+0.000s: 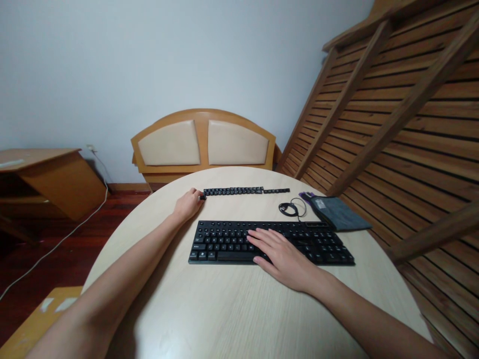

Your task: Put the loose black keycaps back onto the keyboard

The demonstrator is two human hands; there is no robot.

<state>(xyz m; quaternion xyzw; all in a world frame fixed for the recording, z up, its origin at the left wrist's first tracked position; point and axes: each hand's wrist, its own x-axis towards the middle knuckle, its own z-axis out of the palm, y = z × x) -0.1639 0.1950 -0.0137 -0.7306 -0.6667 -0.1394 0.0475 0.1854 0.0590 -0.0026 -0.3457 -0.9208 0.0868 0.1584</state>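
A black keyboard (232, 256) lies flat on the round pale table (194, 309). My right hand (279, 252) rests palm down across the keyboard's middle, fingers stretched out. Beyond it, small black keycaps (234, 191) sit in neat rows, with a thinner strip of keycaps (277, 191) continuing to the right. At the left end of these rows, my left hand (188, 203) is closed in a pinch at a black keycap (202, 197). The fingertips partly cover that keycap.
Behind the keyboard lies a coiled black cable (288, 209). A dark grey pouch (340, 212) with purple at its opening sits at the table's right edge. A wooden headboard (204, 137) stands behind the table, and a slatted wooden frame (392, 124) leans on the right.
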